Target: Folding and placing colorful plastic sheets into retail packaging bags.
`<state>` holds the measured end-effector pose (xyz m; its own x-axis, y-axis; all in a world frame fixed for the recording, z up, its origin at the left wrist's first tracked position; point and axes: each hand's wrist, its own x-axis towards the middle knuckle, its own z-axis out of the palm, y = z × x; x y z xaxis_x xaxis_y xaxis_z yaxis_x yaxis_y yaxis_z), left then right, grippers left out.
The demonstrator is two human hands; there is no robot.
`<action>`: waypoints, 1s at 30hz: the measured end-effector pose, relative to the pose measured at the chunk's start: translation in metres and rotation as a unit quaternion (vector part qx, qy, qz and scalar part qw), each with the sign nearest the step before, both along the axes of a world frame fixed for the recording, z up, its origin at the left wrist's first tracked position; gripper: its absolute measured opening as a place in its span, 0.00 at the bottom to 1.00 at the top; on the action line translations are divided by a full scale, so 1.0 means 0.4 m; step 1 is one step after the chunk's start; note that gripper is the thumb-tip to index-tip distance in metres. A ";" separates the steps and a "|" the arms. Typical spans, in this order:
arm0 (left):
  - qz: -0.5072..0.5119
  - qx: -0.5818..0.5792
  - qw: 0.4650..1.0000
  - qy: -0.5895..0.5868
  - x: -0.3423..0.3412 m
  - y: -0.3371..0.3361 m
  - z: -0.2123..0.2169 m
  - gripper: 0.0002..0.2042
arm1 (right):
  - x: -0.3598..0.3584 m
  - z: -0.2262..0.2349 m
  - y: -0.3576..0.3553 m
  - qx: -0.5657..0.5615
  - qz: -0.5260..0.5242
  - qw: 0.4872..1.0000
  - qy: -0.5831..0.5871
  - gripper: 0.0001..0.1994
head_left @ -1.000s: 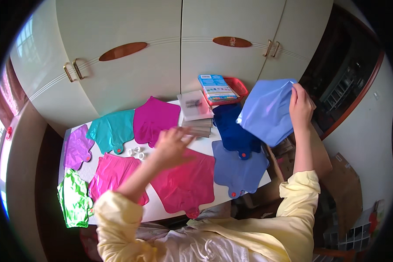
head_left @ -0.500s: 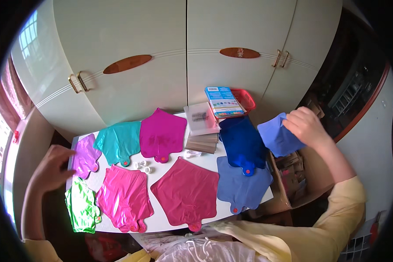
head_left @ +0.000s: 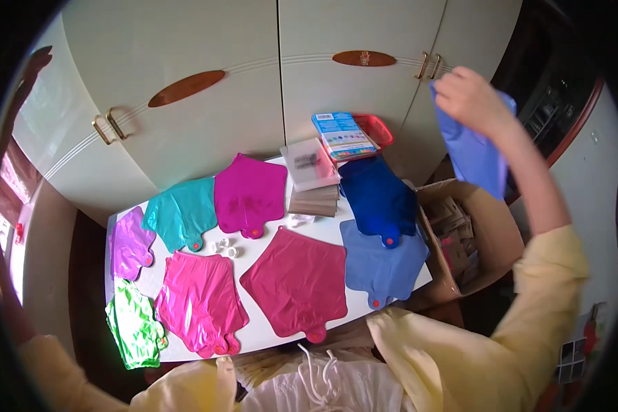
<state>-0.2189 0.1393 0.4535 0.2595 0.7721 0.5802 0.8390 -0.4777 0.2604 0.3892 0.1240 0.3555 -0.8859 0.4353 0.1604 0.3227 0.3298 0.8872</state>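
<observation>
My right hand (head_left: 463, 99) is raised beyond the table's right end, its fingers closed on the upper edge of a periwinkle foil balloon (head_left: 470, 147). The balloon is flat and hangs down over a cardboard box. Far from the table, my left hand (head_left: 36, 65) is lifted at the upper left, dark against the light, its fingers stretched out and holding nothing. On the white table lie more flat balloons with red-dotted tabs: violet (head_left: 132, 244), teal (head_left: 180, 213), magenta (head_left: 249, 196), green (head_left: 134, 323), pink (head_left: 200, 302), rose (head_left: 296, 285), dark blue (head_left: 378, 199) and another periwinkle one (head_left: 382, 261) partly under it.
Blue printed packs (head_left: 345, 136) rest by a red basket (head_left: 374, 129) at the back. Beside them are a translucent packet (head_left: 309, 165) and grey-brown flat pieces (head_left: 312, 201). Small white rings (head_left: 223, 247) lie mid-table. The open cardboard box (head_left: 498, 247) stands right; cabinets (head_left: 185, 41) rise behind.
My right hand has risen with the periwinkle balloon, which now hangs lengthwise. My left hand has swung up and away from the table's left end. The view has shifted slightly.
</observation>
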 end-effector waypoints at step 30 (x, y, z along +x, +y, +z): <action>-0.401 -0.210 0.890 -0.061 0.417 -0.150 -0.705 0.11 | -0.134 -0.886 -0.141 -0.175 -0.126 0.876 0.431 0.05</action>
<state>-0.0520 0.0794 0.1713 0.7796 0.5218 0.3462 0.2254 -0.7497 0.6222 0.3355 0.0675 0.0009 -0.3696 0.7556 0.5408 0.9249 0.3552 0.1358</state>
